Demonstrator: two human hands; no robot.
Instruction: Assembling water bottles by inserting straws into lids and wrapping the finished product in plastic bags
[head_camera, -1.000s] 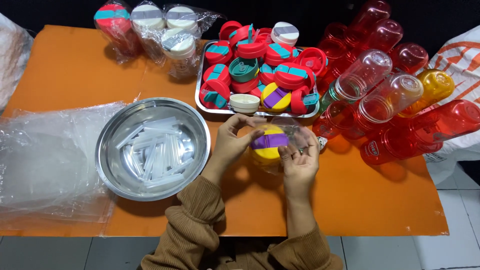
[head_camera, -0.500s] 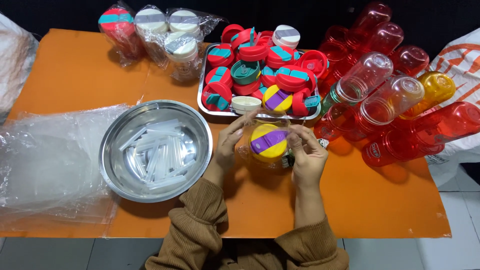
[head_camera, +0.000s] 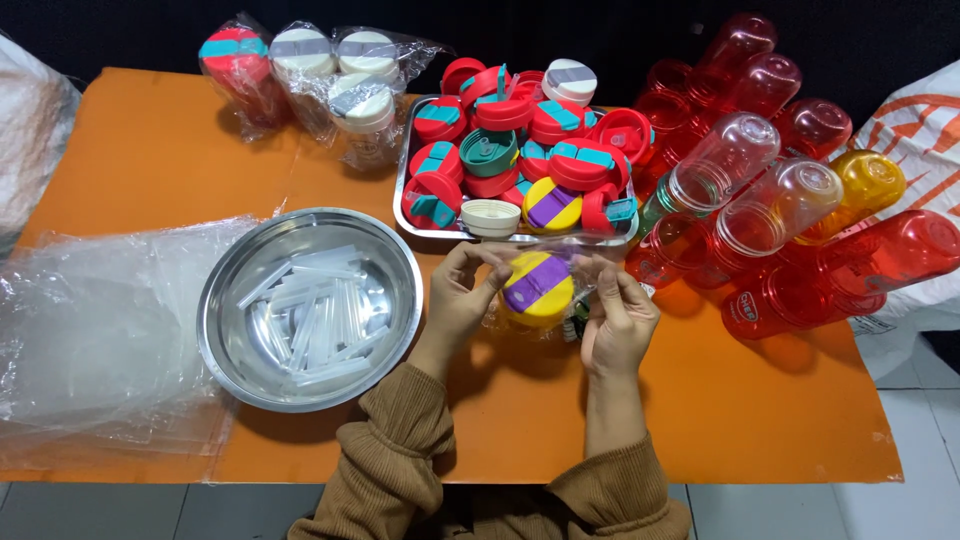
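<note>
Head view: fingers (head_camera: 478, 272) of the left hand (head_camera: 462, 305) pinch the left edge of a clear bag (head_camera: 560, 262), and the right hand (head_camera: 618, 318) grips its right edge. Inside the bag sits a bottle with a yellow lid (head_camera: 538, 290) and purple strap, held just above the orange surface (head_camera: 150, 170), directly in front of the metal tray (head_camera: 420, 228) of lids. A steel bowl (head_camera: 235, 350) of clear straws lies to the left, beside flat plastic bags (head_camera: 90, 330); red bottles (head_camera: 880, 255) lie to the right. Judgement: both edges should be kept taut and level so the bag slides evenly over the lid without snagging.
</note>
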